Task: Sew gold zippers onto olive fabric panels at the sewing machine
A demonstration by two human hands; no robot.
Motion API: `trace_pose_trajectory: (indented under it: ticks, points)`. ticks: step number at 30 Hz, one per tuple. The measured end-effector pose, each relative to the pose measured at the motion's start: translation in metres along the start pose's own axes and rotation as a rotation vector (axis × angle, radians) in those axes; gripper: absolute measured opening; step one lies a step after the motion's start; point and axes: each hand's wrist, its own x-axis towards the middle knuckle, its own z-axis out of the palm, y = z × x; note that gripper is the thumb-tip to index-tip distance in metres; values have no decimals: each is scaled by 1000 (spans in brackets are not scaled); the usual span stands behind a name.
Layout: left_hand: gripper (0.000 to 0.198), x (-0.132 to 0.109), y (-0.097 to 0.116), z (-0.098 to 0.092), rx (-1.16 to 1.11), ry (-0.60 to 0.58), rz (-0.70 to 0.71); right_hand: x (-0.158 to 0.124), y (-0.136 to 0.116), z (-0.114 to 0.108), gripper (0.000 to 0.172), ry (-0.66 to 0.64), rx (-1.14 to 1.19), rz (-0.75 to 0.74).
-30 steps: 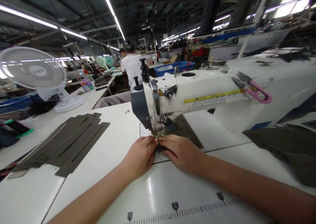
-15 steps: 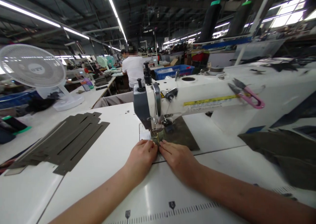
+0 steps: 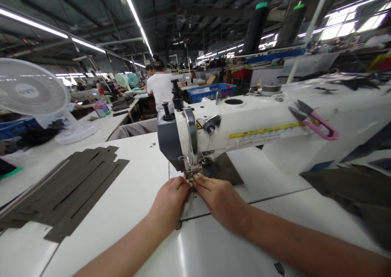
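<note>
Down at the stitching end of the white sewing machine [image 3: 259,116], both hands are crowded up to the metal presser foot [image 3: 191,174], left hand [image 3: 171,199] on one side and right hand [image 3: 224,199] on the other. Fingers on each hand are bunched together, tips nearly meeting at a dark olive cloth [image 3: 229,169]. Can't tell if they're pinching it or just pressing it flat — the fingertips hide that bit. Most of the cloth I can see lies flat under the machine's arm, beyond the right hand.

For what it's worth, I'd go light here: steer from both sides with even pressure, let the machine do the pulling, and watch the edge rather than the foot. Those fingertips are awfully close, so I'd hang back a touch.

Material-wise, the cloth looks matte and fairly smooth, with a straight outer edge. The glossy white table [image 3: 139,183] should let it slide nicely. Off to the left there's a fanned stack of dark strips [image 3: 79,187] — flat, straight-sided, some with long slits, stiff-looking to me. The heap of fabric [image 3: 345,195] on the right seems much softer, all loose folds.
</note>
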Motion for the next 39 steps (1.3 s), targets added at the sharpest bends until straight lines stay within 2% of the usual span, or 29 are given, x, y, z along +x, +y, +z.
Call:
trace_pose_trajectory:
  ticks: [6,13,31,39]
  points:
    - [20,-7,8,-4,11,-15,-8,-1,0,1,23,-43,-41,-9]
    - [19,-2,3,2,5,1,-24,4,6,2,17,-96,-13,43]
    - [14,1,-1,7,27,17,-72,8,10,6,21,-155,82,99]
    - [11,2,-3,12,45,13,-101,8,8,9,22,-194,96,181]
